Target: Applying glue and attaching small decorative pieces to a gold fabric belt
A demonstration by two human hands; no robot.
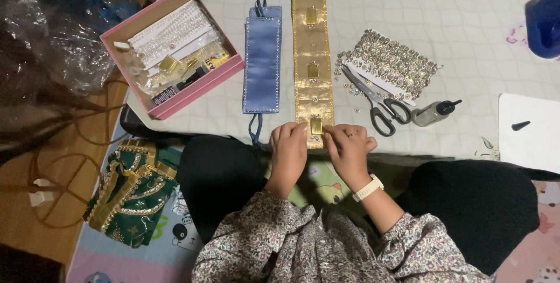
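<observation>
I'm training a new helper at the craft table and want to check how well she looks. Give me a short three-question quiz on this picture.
1. True or false: both hands, left hand and right hand, are at the near end of the gold band.
2. Which lies directly left of the gold band? A) scissors B) blue satin band C) glue bottle
3. Fill in: the scissors lie beside a heap of ______ trim.

Key
1. True; the fingers press around a small gold rectangular plate.
2. B, the blue satin band; the glue bottle lies right of the scissors.
3. Sequin; the sequin trim is silvery-gold.
</observation>
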